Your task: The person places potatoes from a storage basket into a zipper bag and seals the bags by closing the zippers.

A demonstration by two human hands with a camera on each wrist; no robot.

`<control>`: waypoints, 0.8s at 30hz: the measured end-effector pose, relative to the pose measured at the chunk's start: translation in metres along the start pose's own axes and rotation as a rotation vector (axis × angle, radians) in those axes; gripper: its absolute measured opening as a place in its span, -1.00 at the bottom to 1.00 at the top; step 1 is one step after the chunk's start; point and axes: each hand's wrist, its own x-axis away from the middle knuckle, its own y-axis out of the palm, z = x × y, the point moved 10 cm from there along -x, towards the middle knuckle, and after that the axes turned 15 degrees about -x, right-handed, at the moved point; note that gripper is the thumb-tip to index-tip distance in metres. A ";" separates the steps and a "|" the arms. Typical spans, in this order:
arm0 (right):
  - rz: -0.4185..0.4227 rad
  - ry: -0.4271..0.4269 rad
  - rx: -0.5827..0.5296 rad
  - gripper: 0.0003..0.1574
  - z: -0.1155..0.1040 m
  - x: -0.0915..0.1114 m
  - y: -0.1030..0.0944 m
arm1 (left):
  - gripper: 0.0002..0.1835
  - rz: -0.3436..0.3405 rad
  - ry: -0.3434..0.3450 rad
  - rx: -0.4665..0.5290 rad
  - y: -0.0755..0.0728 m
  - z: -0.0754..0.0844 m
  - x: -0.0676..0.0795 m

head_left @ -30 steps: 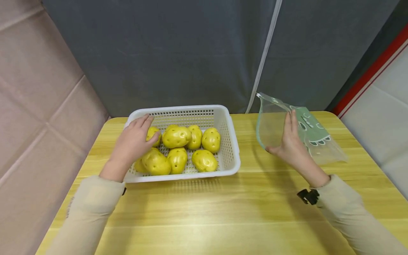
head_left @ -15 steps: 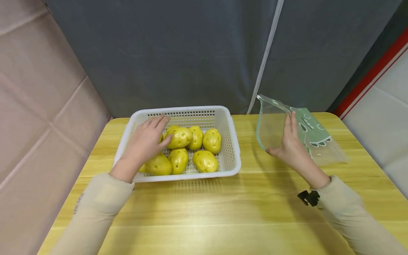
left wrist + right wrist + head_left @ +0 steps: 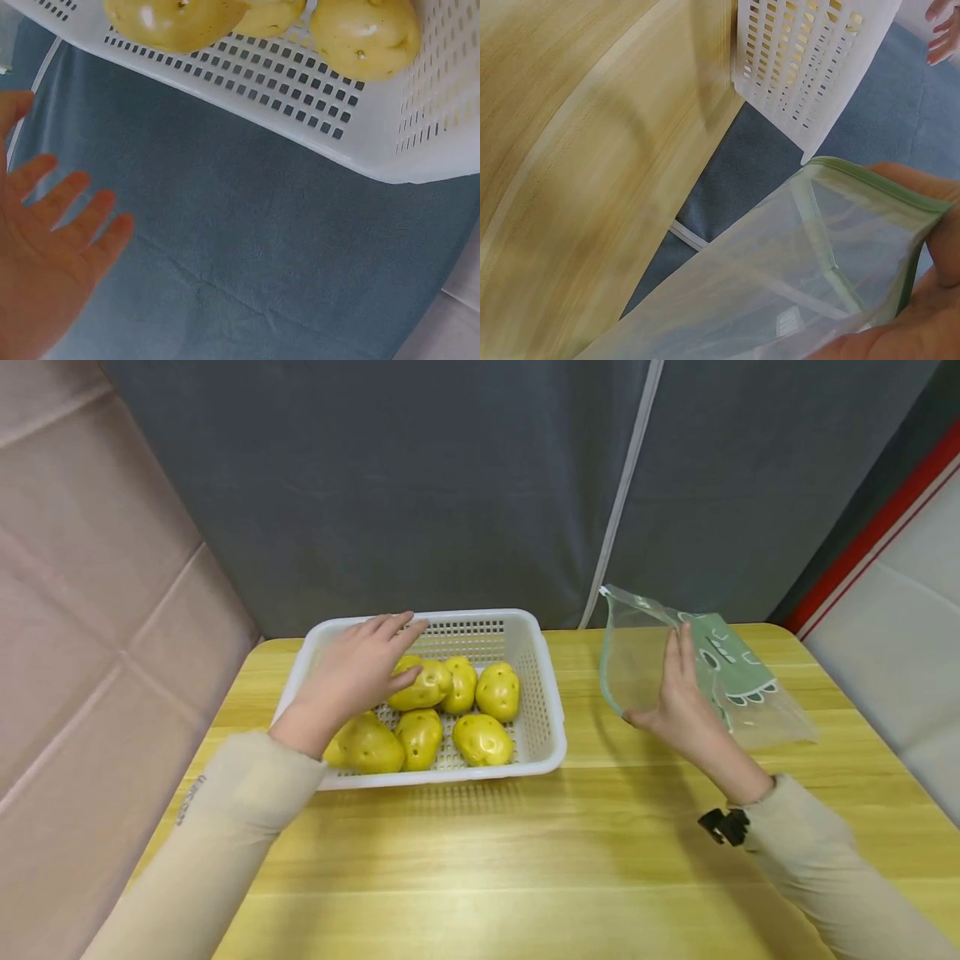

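Over the left end of a white perforated basket my left hand is held palm down, its fingers extended and apart. Several yellow potatoes lie in the basket, and the hand hides part of that group. In the left wrist view the left hand has nothing in it. To the right of the basket, my right hand holds a clear zip bag by its mouth, thumb and fingers set wide. The right wrist view shows the bag's green-edged mouth gaping between them.
Everything stands on a wooden table. A dark grey curtain hangs right behind it. There is a pink padded panel at the left and a white panel at the right.
My left hand has moved a little right above the potatoes, from the basket's left rim inward. The right hand and the bag have stayed nearly where they were.
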 end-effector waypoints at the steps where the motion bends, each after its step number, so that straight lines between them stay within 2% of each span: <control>1: -0.002 0.004 -0.003 0.51 0.000 0.000 0.001 | -0.34 -0.012 0.011 0.007 0.003 0.001 -0.003; 5: -0.020 0.015 -0.008 0.51 -0.001 0.001 0.002 | -0.32 -0.061 0.058 0.024 0.015 0.007 -0.011; 12: -0.022 0.011 0.002 0.51 -0.002 0.000 0.003 | -0.34 -0.084 0.133 0.072 0.032 0.018 -0.019; 19: -0.027 0.020 0.004 0.50 -0.002 0.000 0.005 | -0.33 -0.134 0.155 0.084 0.051 0.026 -0.017; 24: -0.032 0.027 0.003 0.53 -0.001 0.000 0.006 | -0.32 -0.150 0.154 0.087 0.060 0.028 -0.017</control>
